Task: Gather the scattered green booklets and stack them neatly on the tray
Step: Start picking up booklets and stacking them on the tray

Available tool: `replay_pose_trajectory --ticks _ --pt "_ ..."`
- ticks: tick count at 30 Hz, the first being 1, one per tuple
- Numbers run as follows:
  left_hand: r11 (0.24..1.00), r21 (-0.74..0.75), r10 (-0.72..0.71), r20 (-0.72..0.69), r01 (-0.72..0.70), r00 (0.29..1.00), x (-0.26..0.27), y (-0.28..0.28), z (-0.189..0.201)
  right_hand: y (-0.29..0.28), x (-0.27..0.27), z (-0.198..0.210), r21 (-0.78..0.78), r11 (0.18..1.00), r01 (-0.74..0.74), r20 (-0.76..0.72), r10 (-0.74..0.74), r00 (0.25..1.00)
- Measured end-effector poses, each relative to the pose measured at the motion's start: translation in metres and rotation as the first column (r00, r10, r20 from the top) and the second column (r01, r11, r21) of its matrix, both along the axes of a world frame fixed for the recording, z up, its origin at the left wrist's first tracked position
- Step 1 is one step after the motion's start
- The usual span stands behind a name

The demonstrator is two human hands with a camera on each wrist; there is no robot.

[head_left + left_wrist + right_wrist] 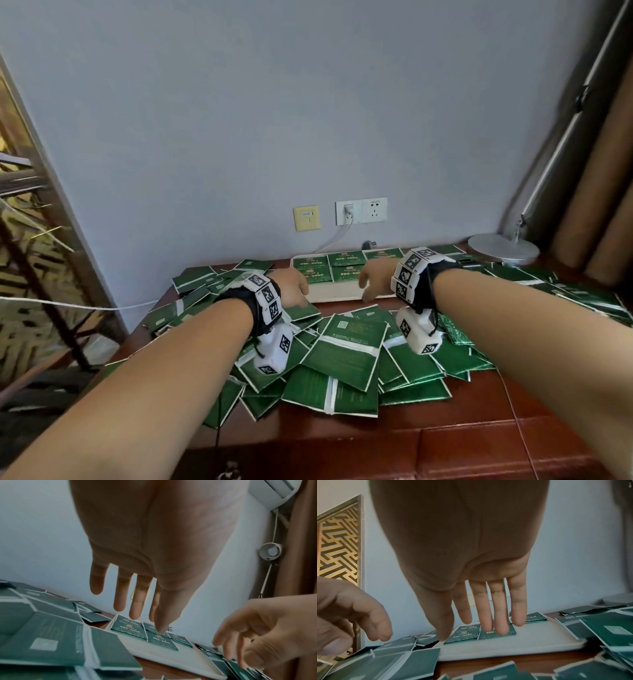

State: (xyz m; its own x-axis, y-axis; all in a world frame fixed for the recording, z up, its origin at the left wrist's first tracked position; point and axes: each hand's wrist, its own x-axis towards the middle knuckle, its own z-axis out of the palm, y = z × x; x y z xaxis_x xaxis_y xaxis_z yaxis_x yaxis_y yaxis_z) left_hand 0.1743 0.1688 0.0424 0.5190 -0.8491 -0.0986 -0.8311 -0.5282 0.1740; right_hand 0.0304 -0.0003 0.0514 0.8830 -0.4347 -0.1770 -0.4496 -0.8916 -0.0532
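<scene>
Many green booklets (346, 349) lie in a loose heap on the dark wooden table (479, 428). Behind the heap stands a white tray (342, 293) with several booklets (346, 260) laid flat in rows at its far side. My left hand (293, 284) hovers over the tray's front left corner, and my right hand (375, 275) over its front right. Both hold nothing. In the left wrist view the left hand (137, 601) has straight, spread fingers above the tray booklets (130, 630). The right wrist view shows the right hand (488, 608) likewise over the tray (539, 641).
More booklets spread to the left and right of the tray. A round lamp base (501, 248) stands at the back right, beside brown curtains. Wall sockets (361, 210) with a white cable sit behind the tray. A lattice screen (27, 240) stands at the left.
</scene>
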Motion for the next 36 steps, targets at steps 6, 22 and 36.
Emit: replay_pose_trajectory --ticks 6,22,36 --pt "0.999 -0.020 0.049 -0.030 -0.049 0.998 -0.004 0.031 -0.018 0.019 -0.008 -0.033 -0.008 0.999 0.031 -0.049 -0.032 0.998" --pt "0.990 -0.016 0.137 0.011 -0.137 0.990 0.018 0.055 -0.038 0.028 0.017 -0.066 0.022 0.999 0.045 -0.192 -0.040 0.981" --pt "0.993 0.078 0.090 -0.024 -0.088 0.996 0.027 -0.008 -0.042 0.004 0.026 -0.052 0.077 0.997 0.011 -0.116 -0.002 0.993"
